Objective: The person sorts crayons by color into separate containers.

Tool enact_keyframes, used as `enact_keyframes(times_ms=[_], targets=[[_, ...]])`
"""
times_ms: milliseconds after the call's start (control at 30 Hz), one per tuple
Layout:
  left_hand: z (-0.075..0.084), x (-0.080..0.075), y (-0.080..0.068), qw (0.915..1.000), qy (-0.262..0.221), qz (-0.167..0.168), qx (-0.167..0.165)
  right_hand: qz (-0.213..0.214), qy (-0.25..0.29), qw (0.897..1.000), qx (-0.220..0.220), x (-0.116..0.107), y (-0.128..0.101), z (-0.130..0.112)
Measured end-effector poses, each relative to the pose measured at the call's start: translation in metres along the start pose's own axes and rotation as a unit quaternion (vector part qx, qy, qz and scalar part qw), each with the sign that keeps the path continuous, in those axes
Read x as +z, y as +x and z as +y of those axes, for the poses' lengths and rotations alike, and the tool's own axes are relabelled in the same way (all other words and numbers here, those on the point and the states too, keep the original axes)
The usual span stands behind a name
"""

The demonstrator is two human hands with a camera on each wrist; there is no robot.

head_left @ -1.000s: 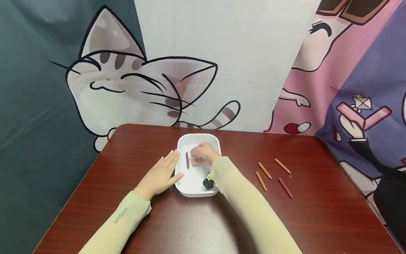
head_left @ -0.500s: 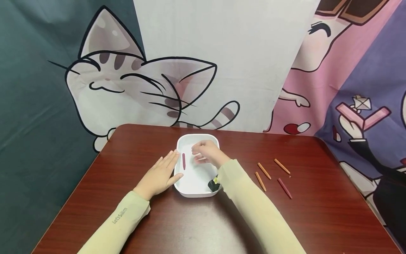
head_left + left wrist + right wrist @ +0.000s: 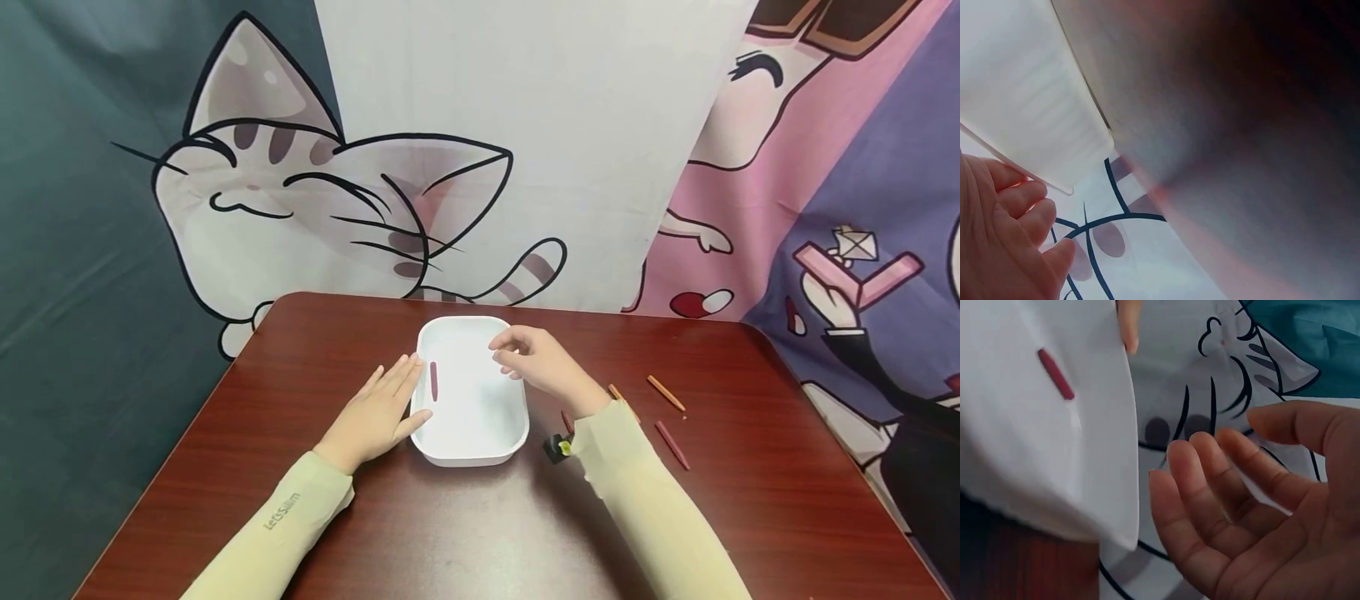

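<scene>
A white rectangular tray (image 3: 480, 446) stands on the table, with one dark red crayon-like stick (image 3: 433, 382) lying inside near its left wall. My left hand (image 3: 377, 414) rests against the tray's left rim with straight fingers; in the left wrist view its fingertips (image 3: 1025, 195) lie along the rim. Above the right rim hovers my right hand (image 3: 542, 363). Its fingers are loosely bent and apart, and the right wrist view has nothing between them. Under and beside the right forearm lies another dark red stick (image 3: 567, 422), partly hidden by the sleeve.
To the right on the brown table (image 3: 465, 533) lie an orange stick (image 3: 666, 392), a dark red stick (image 3: 672, 444) and an orange stick (image 3: 617, 392) partly covered by the right arm. A printed cloth (image 3: 585, 150) hangs behind the table.
My right hand has risen out of the tray and moved right to its rim. The stick in the tray has shifted slightly left. The left hand has stayed in place.
</scene>
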State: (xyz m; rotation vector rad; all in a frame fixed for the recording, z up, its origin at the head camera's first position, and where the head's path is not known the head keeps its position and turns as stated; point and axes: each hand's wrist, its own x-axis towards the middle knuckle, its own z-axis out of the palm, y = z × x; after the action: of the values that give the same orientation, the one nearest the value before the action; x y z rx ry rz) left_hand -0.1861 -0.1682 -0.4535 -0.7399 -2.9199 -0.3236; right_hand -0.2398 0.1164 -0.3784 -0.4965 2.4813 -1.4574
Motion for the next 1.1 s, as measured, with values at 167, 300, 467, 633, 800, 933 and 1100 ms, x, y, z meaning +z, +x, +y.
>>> enact_keyframes(times_ms=[167,300,467,633,800,933,1100], targets=[[0.0,-0.001,0.0,0.9999,-0.011,-0.003,0.002,0.035,-0.083,0.995,-0.032,-0.012,-0.021,0.011],[0.001,-0.001,0.0,0.9999,-0.013,-0.003,0.004,0.052,-0.113,0.992,-0.03,-0.019,-0.038,0.022],[0.0,-0.001,0.0,0.9999,-0.011,-0.005,0.0,0.069,-0.123,0.989,-0.034,-0.023,-0.056,0.037],[-0.001,-0.001,0.0,0.9998,-0.016,-0.01,-0.003,0.085,-0.126,0.988,-0.007,-0.023,-0.068,0.049],[-0.001,0.0,0.0,0.9998,-0.017,-0.007,-0.001,0.096,-0.142,0.985,0.013,-0.023,-0.074,0.065],[-0.001,0.0,0.0,0.9998,-0.017,0.0,0.006,0.108,-0.162,0.981,0.022,-0.024,-0.077,0.077],[0.0,0.001,-0.001,0.9998,-0.019,-0.003,0.003,0.106,-0.185,0.976,0.048,-0.022,-0.082,0.084]])
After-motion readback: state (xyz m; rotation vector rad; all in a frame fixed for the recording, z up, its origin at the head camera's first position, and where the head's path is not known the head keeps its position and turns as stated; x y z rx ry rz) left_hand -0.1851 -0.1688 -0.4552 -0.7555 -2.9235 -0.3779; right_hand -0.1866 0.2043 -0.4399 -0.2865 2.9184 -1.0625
